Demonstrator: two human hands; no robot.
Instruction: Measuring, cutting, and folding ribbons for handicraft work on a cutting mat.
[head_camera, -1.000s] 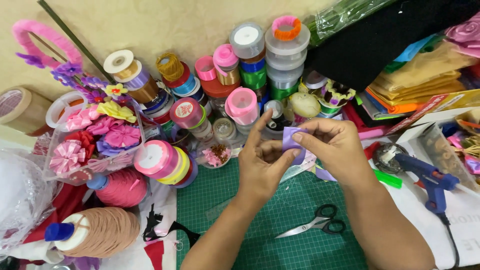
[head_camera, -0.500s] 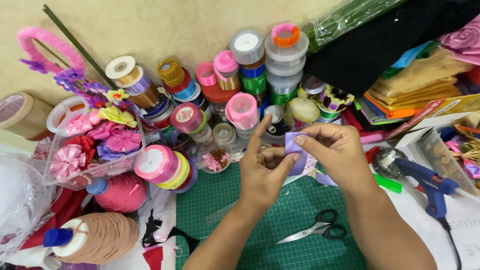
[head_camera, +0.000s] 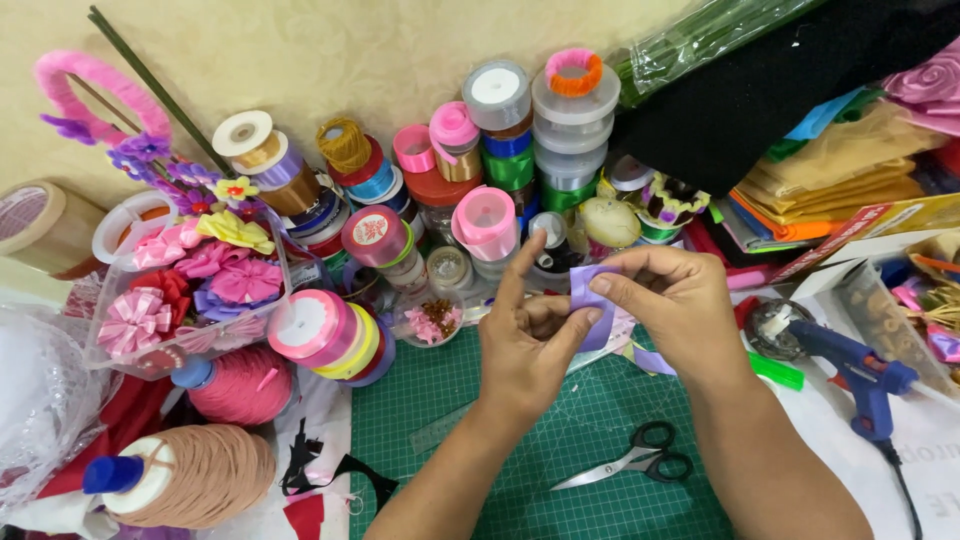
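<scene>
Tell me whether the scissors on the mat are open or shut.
Shut. The scissors lie flat on the green cutting mat, blades together in a single point and the two black handle loops touching.

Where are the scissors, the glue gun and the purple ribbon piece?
Scissors (head_camera: 640, 462), head view, near the pivot.
Glue gun (head_camera: 850, 365), head view, blue body.
Purple ribbon piece (head_camera: 585, 283), head view, its upper part, between both hands' fingers.
</scene>
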